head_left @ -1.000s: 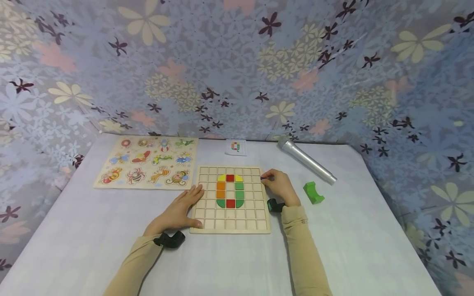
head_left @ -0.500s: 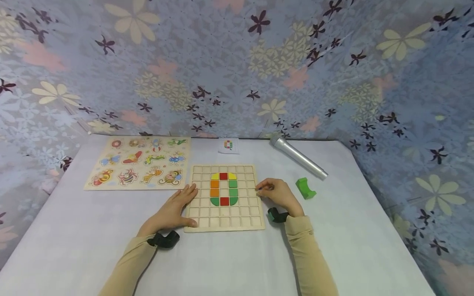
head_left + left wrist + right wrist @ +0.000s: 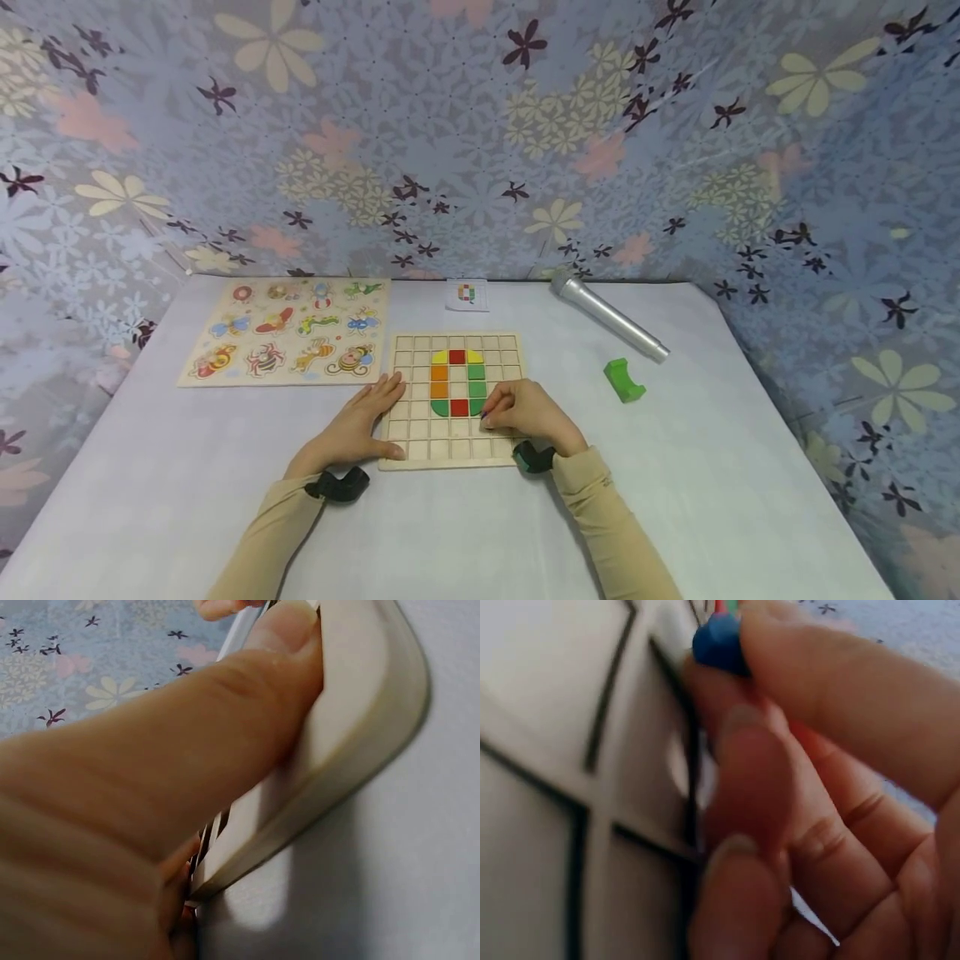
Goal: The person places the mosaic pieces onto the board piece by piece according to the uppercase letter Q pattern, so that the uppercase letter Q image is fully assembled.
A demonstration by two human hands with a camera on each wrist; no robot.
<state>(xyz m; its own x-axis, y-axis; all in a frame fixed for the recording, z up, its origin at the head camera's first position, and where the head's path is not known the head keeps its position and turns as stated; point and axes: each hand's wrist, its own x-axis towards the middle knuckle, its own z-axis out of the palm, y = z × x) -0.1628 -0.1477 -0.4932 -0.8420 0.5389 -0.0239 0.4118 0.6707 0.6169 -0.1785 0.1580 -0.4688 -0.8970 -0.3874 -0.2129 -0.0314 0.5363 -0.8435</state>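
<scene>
A wooden grid board [image 3: 448, 451] lies on the table, with colored tiles set in a ring: red, yellow, orange and green. My left hand [image 3: 352, 429] rests spread on the board's left edge; in the left wrist view its thumb [image 3: 217, 705] lies along the pale rim. Over the lower right of the ring, my right hand [image 3: 528, 412] pinches a small blue piece [image 3: 718, 643] between thumb and forefinger. The piece's full shape is hidden by the fingers. Beneath the blue piece, the green corner tile [image 3: 476, 407] is partly covered by the fingertips.
Left of the grid board lies an insect picture puzzle board [image 3: 288, 329]. Behind it stands a small card [image 3: 467, 295] printed with a similar colored ring. On the right are a silver microphone [image 3: 611, 317] and a green arch block [image 3: 623, 381]. A floral cloth [image 3: 480, 167] hangs behind.
My right hand has moved from the board's right edge leftward and toward me, carrying the blue piece to the ring's lower right. My left hand stays put on the board.
</scene>
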